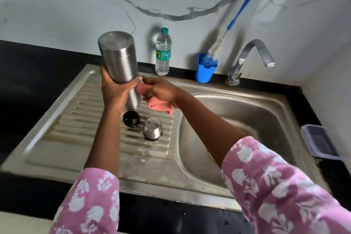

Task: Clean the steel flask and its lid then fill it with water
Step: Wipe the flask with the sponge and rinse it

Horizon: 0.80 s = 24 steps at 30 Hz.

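The hard, likely slippery steel flask (119,59) is held upside down above the sink's ribbed side (76,119), its middle wrapped by the grip of the left hand (114,91), a soft cloth (159,105) pinched by the right hand (161,89).

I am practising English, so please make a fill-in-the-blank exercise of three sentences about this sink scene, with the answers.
1. The left hand holds the steel flask with its mouth facing ____.
2. The right hand grips a ____ cloth.
3. The bottle brush stands in a ____ cup.
Answers: down; pink; blue.
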Motion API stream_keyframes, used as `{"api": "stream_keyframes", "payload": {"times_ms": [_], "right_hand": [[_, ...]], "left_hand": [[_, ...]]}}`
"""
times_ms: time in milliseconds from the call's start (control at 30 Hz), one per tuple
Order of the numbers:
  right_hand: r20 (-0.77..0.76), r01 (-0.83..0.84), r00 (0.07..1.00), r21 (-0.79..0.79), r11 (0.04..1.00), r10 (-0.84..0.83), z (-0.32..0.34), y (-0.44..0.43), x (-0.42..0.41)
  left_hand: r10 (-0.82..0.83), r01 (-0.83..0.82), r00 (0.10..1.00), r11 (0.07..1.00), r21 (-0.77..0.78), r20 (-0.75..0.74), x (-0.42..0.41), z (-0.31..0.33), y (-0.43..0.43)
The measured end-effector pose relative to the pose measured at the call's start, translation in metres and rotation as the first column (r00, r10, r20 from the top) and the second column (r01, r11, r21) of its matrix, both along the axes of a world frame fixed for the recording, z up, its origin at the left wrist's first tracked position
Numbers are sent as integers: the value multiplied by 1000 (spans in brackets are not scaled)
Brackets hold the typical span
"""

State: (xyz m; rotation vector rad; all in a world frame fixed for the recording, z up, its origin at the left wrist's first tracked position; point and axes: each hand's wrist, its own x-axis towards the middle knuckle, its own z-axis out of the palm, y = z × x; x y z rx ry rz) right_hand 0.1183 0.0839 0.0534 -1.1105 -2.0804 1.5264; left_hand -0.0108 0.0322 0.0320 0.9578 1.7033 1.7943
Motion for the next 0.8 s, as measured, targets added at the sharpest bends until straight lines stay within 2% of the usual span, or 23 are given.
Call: {"api": "stream_keyframes", "payload": {"times_ms": [100,267,467,800], "right_hand": [[36,-49,998,-49,998,51,-1,1,-31],[91,-106,989,-101,989,116,-13,4,-70],[111,-83,989,-155,984,101,-30,3,-83],[136,-57,988,-155,986,79,-41,0,-90]], "left_hand": [[33,-35,998,998,-44,-46,-29,-9,-5],[92,-92,996,995,-49,-12,-61,-31,-11],[105,-104,994,992,-65,12,-69,-52,-14],[169,-169,986,983,-67,-7,-68,-72,-15]]}}
